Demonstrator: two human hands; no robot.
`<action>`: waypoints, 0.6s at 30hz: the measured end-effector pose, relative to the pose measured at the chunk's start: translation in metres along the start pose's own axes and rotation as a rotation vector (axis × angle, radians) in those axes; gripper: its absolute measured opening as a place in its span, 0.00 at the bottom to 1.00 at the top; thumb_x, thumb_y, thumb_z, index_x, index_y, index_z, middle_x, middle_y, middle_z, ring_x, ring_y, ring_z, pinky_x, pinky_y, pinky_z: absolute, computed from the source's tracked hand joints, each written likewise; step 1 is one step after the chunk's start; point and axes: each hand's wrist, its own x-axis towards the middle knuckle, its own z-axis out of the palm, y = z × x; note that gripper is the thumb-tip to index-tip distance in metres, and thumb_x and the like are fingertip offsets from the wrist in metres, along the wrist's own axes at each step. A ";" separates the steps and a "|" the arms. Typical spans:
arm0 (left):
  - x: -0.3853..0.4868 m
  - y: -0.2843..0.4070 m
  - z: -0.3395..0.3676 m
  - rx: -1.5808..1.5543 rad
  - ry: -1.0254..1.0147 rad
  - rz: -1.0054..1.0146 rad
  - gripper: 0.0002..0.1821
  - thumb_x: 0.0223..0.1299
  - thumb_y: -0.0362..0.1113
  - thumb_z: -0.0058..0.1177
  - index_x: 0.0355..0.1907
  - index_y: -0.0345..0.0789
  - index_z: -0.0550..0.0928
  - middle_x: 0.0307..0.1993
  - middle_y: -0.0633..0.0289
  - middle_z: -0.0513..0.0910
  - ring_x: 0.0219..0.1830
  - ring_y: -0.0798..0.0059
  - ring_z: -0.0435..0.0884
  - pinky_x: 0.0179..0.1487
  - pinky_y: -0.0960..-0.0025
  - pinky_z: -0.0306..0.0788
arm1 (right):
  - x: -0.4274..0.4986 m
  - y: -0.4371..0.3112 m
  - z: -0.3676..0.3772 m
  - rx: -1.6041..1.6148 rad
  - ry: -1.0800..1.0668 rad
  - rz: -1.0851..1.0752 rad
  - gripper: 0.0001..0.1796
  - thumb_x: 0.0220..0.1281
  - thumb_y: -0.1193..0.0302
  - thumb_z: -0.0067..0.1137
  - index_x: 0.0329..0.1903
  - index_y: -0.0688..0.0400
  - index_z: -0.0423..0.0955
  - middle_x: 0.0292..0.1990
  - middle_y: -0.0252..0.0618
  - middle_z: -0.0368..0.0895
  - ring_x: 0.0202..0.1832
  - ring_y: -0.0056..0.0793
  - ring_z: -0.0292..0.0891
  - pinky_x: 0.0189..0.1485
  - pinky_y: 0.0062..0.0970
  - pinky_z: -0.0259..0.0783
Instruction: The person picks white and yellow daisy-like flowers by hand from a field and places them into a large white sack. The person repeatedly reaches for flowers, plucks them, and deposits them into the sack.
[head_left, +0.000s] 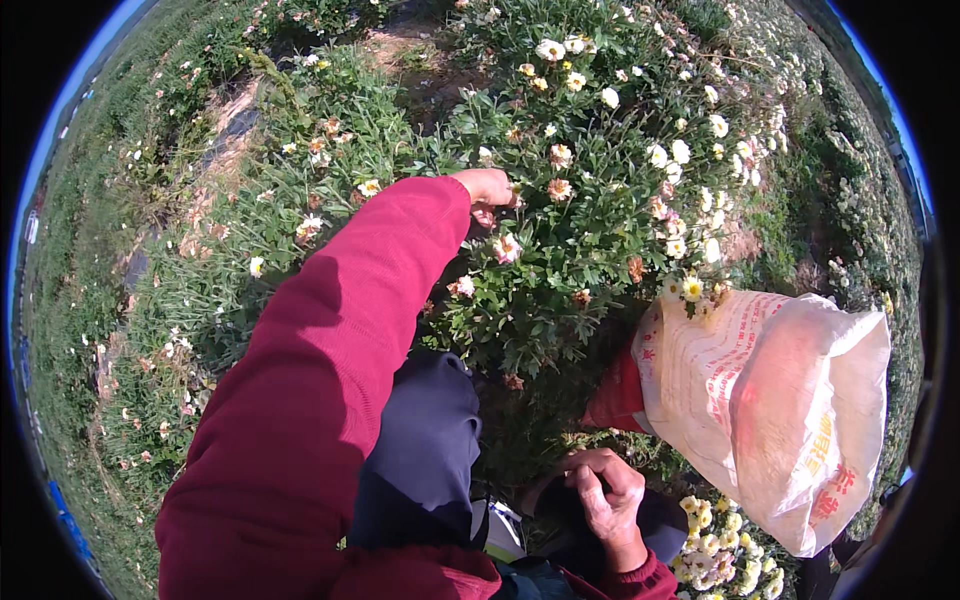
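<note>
My left hand (487, 193), at the end of a dark red sleeve, reaches into a leafy chrysanthemum plant (525, 277). Its fingers bend down among the leaves beside a small pinkish bloom, and whether they grip anything is hidden. Just right of it stand withered pinkish-brown flower heads (559, 189); a white and pink flower (507, 248) is a little below. Over my lap, my right hand (609, 491) is curled with thumb and forefinger together; its palm is turned from view. A white woven plastic sack (697, 360) with red and yellow printing stands open-mouthed to the right.
White chrysanthemums (675, 154) grow thickly at upper right. More white blooms (724, 551) cluster below the sack. My dark-trousered knee (431, 435) is close to the plants. Bare soil (409, 49) shows between rows, and dark sheeting (236, 127) lies at upper left.
</note>
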 end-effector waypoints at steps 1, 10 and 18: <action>0.009 -0.008 0.008 -0.072 0.024 0.054 0.21 0.53 0.50 0.60 0.31 0.30 0.81 0.25 0.54 0.81 0.20 0.69 0.76 0.24 0.64 0.71 | 0.003 -0.001 0.001 0.025 -0.019 0.021 0.03 0.55 0.80 0.52 0.30 0.67 0.75 0.30 0.43 0.81 0.31 0.30 0.77 0.35 0.24 0.72; -0.003 -0.017 0.075 -0.721 0.194 0.330 0.06 0.59 0.33 0.50 0.31 0.33 0.78 0.22 0.66 0.76 0.22 0.76 0.74 0.23 0.70 0.68 | 0.015 -0.014 -0.005 0.306 -0.019 0.238 0.07 0.63 0.78 0.51 0.30 0.67 0.74 0.32 0.43 0.81 0.29 0.23 0.75 0.36 0.23 0.71; -0.044 -0.017 0.015 -1.493 0.423 -0.087 0.08 0.61 0.32 0.43 0.38 0.32 0.75 0.26 0.62 0.77 0.25 0.73 0.78 0.27 0.70 0.75 | 0.008 -0.008 -0.002 0.410 -0.077 0.356 0.11 0.65 0.70 0.52 0.33 0.68 0.74 0.33 0.47 0.79 0.28 0.22 0.74 0.35 0.21 0.70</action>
